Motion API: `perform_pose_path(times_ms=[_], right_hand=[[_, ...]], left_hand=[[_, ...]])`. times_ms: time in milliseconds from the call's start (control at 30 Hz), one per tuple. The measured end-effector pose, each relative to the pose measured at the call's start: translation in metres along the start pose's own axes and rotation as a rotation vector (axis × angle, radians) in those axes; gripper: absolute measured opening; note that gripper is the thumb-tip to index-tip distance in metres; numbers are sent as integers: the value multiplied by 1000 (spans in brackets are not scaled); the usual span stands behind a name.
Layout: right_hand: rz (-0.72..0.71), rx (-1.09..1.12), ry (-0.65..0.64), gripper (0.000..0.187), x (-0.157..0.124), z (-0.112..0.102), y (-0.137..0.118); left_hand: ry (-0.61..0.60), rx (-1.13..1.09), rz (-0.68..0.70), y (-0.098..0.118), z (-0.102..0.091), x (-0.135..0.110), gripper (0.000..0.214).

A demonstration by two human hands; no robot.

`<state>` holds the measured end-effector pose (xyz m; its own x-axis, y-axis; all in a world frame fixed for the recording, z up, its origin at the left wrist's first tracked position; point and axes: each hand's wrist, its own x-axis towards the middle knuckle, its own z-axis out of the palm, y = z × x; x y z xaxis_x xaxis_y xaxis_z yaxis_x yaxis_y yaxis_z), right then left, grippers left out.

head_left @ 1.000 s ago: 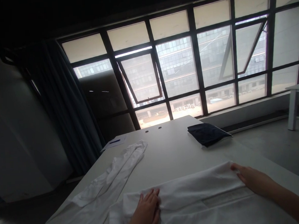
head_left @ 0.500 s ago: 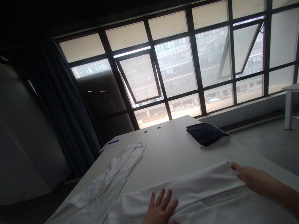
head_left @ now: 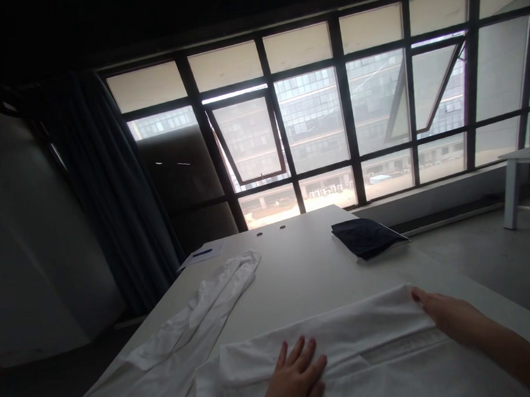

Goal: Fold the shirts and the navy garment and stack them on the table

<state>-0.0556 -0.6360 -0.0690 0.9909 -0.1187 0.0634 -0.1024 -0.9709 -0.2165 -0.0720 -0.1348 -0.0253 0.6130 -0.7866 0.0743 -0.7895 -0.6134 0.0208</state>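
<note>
A white garment (head_left: 338,332) with a folded-over edge lies across the near part of the white table (head_left: 292,269); its lower part runs out of view. My left hand (head_left: 295,375) rests flat on the cloth with its fingers spread. At the far right corner of the fold, my right hand (head_left: 440,310) grips the edge, thumb and fingers closed on the fabric. Left of these, a second length of crumpled white cloth (head_left: 201,324) stretches along the table; whether it belongs to the same garment I cannot tell.
Dark folded cloth (head_left: 367,238) lies near the table's right edge. Paper with a pen (head_left: 202,252) is at the far left edge. A blue curtain (head_left: 110,191) hangs at left, tall windows (head_left: 309,117) stand behind, and another white table (head_left: 513,187) is at right.
My left hand has slid slightly to the right over the cloth, its fingers a bit closer together. My right hand keeps its grip at the corner, almost unmoved.
</note>
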Motion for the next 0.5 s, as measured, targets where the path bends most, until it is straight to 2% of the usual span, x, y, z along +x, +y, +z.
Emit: perform_pose_path(times_ms=[133,200,267,333,400,433,500], right_hand=[[-44,58,8,53,-3,5,13],[-73,18,70,55,-4,8,15],[-81,-90,167,58,-6,9,6],[-105,-169,291,58,-8,7,-20],[-210,-138,392,54,-12,5,-60],[-315,-84,405,51,-15,4,-82],[-554,-8,309,51,-21,6,-122]], left_hand=[[75,56,22,-5,9,-3,53],[88,80,24,-8,14,-4,56],[98,92,21,-10,18,-5,57],[111,94,19,-12,20,-5,56],[116,99,20,-12,21,-5,55],[115,106,23,-12,20,-5,55],[108,122,33,-11,20,-4,57]])
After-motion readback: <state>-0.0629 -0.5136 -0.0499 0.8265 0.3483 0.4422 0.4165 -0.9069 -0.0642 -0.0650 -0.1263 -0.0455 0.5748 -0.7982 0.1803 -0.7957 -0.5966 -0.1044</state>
